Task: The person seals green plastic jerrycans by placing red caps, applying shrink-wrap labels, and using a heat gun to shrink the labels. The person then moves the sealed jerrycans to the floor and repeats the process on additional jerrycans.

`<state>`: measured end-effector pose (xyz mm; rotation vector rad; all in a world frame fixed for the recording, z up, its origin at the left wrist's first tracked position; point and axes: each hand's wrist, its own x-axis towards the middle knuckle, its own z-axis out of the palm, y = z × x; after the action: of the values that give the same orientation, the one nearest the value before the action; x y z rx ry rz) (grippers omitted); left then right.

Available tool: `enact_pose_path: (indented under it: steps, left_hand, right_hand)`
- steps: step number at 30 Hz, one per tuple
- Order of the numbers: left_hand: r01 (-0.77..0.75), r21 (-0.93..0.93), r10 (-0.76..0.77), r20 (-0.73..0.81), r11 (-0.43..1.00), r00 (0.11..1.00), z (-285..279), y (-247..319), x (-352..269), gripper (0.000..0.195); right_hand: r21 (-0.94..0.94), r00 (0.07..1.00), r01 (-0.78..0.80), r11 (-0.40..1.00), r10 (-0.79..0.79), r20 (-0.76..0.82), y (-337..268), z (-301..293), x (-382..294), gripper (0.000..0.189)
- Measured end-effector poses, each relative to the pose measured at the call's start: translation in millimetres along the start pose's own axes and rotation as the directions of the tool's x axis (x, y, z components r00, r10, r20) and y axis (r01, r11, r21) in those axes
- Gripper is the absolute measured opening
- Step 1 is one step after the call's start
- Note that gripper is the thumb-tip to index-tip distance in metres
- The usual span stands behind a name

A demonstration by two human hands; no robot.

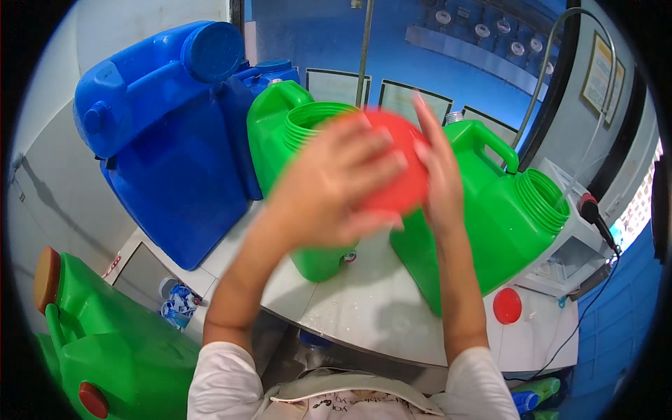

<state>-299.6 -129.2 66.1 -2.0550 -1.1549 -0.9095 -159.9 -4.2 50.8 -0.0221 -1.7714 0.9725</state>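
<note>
A round red plastic cap (399, 184) is held up before me, blurred. My left hand (320, 184) spreads its fingers over the cap's face, while my right hand (441, 173) supports its right edge. Just behind my left hand stands a green plastic jerrycan (270, 123), its wide threaded mouth (317, 118) uncovered. Beyond my right forearm is another green jerrycan (488, 226) with an uncovered mouth; a thin clear tube (585, 157) runs down into that opening. My hands hide part of both jerrycans.
Large blue jerrycan (173, 157) with its cap on stands at left. Below it is a green jerrycan (121, 341) with a brown cap. A second red cap (507, 305) lies on the white tiled counter (367, 310). A corded black device (596, 215) rests on a white rack (577, 257).
</note>
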Motion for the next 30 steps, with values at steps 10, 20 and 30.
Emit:
enact_pose_path:
  steps: [10,20,30]
  left_hand:
    - [0.502,-0.162,-0.495,0.082,0.850,0.865,1.1,-88.1,4.7,0.044]
    - [0.540,-0.465,-0.696,-0.282,0.702,0.661,-9.2,-84.7,19.5,0.045]
    - [0.143,-0.936,-0.933,-0.289,0.322,0.214,-58.5,-73.7,-64.9,0.058]
  right_hand:
    - [0.061,0.953,-0.109,0.992,0.087,0.290,96.2,38.2,97.0,0.043]
    - [0.339,0.662,-0.631,0.698,0.712,-0.235,332.0,-12.4,-28.8,0.054]
    - [0.719,0.336,-0.555,0.419,0.903,-0.267,436.4,2.5,-93.1,0.055]
